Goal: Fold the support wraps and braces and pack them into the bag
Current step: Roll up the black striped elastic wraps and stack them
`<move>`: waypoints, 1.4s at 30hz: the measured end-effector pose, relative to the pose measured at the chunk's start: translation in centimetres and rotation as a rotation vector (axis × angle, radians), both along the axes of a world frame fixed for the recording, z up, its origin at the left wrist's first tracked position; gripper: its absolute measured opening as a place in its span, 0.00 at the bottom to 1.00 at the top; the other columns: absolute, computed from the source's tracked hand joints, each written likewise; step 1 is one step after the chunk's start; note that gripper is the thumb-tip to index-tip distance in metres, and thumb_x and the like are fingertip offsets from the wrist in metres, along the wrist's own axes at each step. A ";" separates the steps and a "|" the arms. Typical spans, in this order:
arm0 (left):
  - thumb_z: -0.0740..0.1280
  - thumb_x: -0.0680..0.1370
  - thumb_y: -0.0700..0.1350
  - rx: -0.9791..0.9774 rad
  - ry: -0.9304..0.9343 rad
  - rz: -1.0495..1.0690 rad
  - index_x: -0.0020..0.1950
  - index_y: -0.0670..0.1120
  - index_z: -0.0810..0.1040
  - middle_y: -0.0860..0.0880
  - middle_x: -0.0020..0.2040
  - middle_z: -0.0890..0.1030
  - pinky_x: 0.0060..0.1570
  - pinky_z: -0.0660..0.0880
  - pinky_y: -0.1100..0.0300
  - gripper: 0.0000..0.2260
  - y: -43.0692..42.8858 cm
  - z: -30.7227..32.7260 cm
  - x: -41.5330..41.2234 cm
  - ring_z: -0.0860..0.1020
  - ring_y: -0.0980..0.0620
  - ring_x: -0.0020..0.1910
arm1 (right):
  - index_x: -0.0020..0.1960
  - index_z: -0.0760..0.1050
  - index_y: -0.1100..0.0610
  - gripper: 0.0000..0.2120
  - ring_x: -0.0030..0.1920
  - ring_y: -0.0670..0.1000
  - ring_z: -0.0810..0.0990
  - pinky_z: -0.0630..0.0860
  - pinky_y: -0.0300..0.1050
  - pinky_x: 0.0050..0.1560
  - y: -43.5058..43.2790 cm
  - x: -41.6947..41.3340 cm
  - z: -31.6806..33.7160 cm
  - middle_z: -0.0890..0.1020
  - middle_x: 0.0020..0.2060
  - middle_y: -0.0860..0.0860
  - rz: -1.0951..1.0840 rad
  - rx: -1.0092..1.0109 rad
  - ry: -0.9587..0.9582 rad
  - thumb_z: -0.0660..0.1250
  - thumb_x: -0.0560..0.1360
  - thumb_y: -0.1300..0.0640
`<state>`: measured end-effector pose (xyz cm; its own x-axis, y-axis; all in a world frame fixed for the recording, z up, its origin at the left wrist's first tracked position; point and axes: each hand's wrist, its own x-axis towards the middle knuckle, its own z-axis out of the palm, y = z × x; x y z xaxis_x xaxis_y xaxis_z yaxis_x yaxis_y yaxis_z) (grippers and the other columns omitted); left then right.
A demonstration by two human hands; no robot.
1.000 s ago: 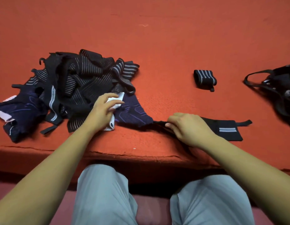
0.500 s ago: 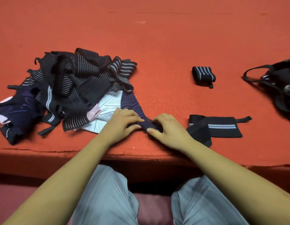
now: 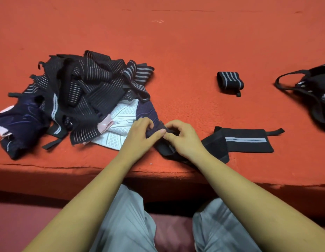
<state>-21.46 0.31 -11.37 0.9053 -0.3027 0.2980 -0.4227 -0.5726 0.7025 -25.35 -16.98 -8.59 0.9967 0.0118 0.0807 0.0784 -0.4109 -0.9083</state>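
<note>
— While both hands meet mid-frame, what's held?
— L hand (image 3: 138,137) & R hand (image 3: 185,140): each grip pinches long black grey-striped fabric wrap (image 3: 248,140), lower centre-right; black strap bag (image 3: 319,88) far right.

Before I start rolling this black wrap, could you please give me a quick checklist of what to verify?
1. Grip: left hand and right hand both pinch the black wrap at its near end: ok.
2. Strap flat: the striped end lies flat, but the middle is folded over: not ok.
3. Free of the pile: the pinched end lies against the navy brace: cannot tell.
4. Clear path: the rolled wrap lies apart: ok.
5. Mouth open: the bag is cut off by the frame edge: cannot tell.
</note>
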 end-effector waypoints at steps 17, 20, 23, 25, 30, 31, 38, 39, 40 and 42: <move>0.63 0.78 0.48 -0.251 0.197 0.096 0.41 0.43 0.73 0.51 0.34 0.74 0.42 0.68 0.56 0.10 0.9 0.4 -0.2 0.70 0.57 0.36 | 0.41 0.76 0.63 0.15 0.37 0.46 0.71 0.72 0.53 0.44 0.9 1.2 -2.1 0.77 0.33 0.54 0.039 -0.041 -0.005 0.61 0.78 0.52; 0.64 0.80 0.50 -0.249 0.225 0.052 0.39 0.47 0.74 0.50 0.35 0.76 0.44 0.70 0.54 0.11 0.5 0.8 -0.3 0.73 0.57 0.38 | 0.45 0.80 0.61 0.16 0.41 0.54 0.79 0.75 0.54 0.49 0.7 1.1 -2.2 0.83 0.39 0.56 0.034 -0.072 -0.009 0.60 0.78 0.50; 0.65 0.76 0.60 -0.251 0.305 0.037 0.41 0.48 0.72 0.55 0.34 0.73 0.40 0.68 0.58 0.16 0.0 0.9 -0.5 0.70 0.57 0.36 | 0.49 0.82 0.57 0.11 0.48 0.55 0.82 0.75 0.51 0.53 0.8 0.9 -2.1 0.85 0.44 0.53 0.040 -0.006 -0.024 0.63 0.79 0.54; 0.65 0.76 0.60 -0.180 0.279 0.043 0.43 0.47 0.71 0.54 0.35 0.72 0.40 0.68 0.56 0.17 0.0 0.6 -0.7 0.70 0.57 0.35 | 0.50 0.82 0.56 0.08 0.49 0.53 0.82 0.75 0.49 0.53 0.8 0.8 -2.0 0.85 0.45 0.52 0.046 0.015 -0.027 0.64 0.80 0.57; 0.62 0.77 0.51 -0.257 0.299 0.027 0.38 0.45 0.69 0.55 0.32 0.69 0.39 0.65 0.56 0.13 0.3 0.7 -0.6 0.67 0.57 0.35 | 0.45 0.81 0.55 0.07 0.41 0.46 0.78 0.72 0.44 0.48 0.9 0.8 -1.8 0.84 0.40 0.50 0.028 -0.011 0.006 0.65 0.80 0.58; 0.62 0.77 0.50 -0.269 0.305 0.034 0.37 0.46 0.68 0.56 0.32 0.69 0.39 0.64 0.56 0.12 0.4 0.8 -0.5 0.67 0.57 0.34 | 0.44 0.81 0.55 0.08 0.40 0.45 0.77 0.72 0.44 0.47 1.0 0.8 -1.7 0.83 0.39 0.50 0.027 -0.027 0.008 0.65 0.80 0.59; 0.64 0.78 0.42 -0.260 0.255 0.153 0.38 0.43 0.69 0.52 0.33 0.70 0.38 0.65 0.57 0.10 0.1 0.5 -0.1 0.67 0.57 0.33 | 0.40 0.78 0.53 0.10 0.37 0.45 0.74 0.71 0.44 0.42 0.7 0.8 -1.3 0.80 0.35 0.49 0.013 -0.061 0.013 0.65 0.80 0.58; 0.64 0.79 0.41 -0.266 0.255 0.173 0.38 0.42 0.70 0.52 0.33 0.70 0.37 0.64 0.57 0.10 0.0 0.5 -0.1 0.67 0.57 0.33 | 0.40 0.78 0.52 0.10 0.37 0.45 0.74 0.71 0.43 0.42 0.6 0.8 -1.2 0.80 0.34 0.47 0.013 -0.063 0.010 0.65 0.80 0.58; 0.64 0.80 0.39 -0.272 0.256 0.188 0.38 0.41 0.70 0.53 0.33 0.70 0.37 0.64 0.58 0.10 -0.2 0.5 -0.1 0.66 0.57 0.33 | 0.40 0.78 0.51 0.10 0.37 0.45 0.74 0.70 0.43 0.42 0.5 0.9 -1.1 0.79 0.34 0.46 0.012 -0.063 0.010 0.65 0.80 0.58; 0.64 0.80 0.39 -0.280 0.262 0.204 0.38 0.42 0.69 0.53 0.33 0.69 0.37 0.63 0.59 0.11 -0.3 0.5 0.0 0.66 0.58 0.32 | 0.39 0.78 0.50 0.11 0.37 0.46 0.74 0.70 0.45 0.42 0.1 0.9 -1.0 0.79 0.33 0.46 0.011 -0.063 0.017 0.66 0.80 0.58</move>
